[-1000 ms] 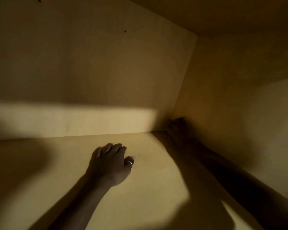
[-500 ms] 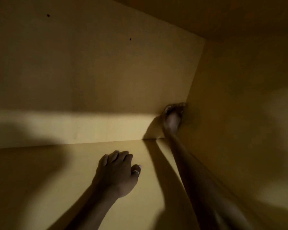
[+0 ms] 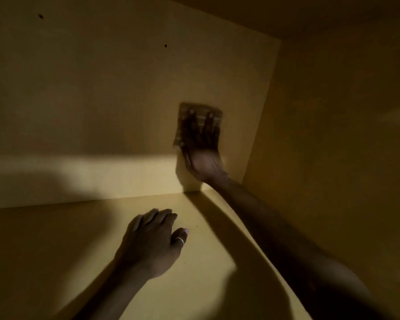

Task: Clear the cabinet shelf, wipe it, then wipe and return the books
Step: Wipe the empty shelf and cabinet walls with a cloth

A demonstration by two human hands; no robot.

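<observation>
Your right hand [image 3: 200,144] presses a small cloth [image 3: 200,112] flat against the back panel [image 3: 125,100] of the cabinet, fingers straight and spread, palm toward the wood. No pinch here: the cloth is held by pressure alone, and it shows as a blurred rectangle edging out past your fingertips.

Your left hand [image 3: 151,241] rests palm-down on the shelf [image 3: 56,250], fingers together and lightly bent, gripping nothing. A ring [image 3: 180,240] sits on the thumb.

Judgement on handling: the cloth looks thin, soft and light. It will fold or bunch if pressure drops, and on a vertical face it will fall once you lift off. Keep the palm and all fingers bearing on it; to reposition, gather it by an edge or pinch it through the middle before you lift your hand away.

The panel and shelf look like smooth, stiff board, so the cloth should glide easily and may slip under your fingers.

Cloth position: on the back panel, above the shelf, near the right side wall [image 3: 333,135] but not in the corner.

No books are in view; the shelf reads as cleared, wiping under way. Light is low, so dust is hard to judge.
</observation>
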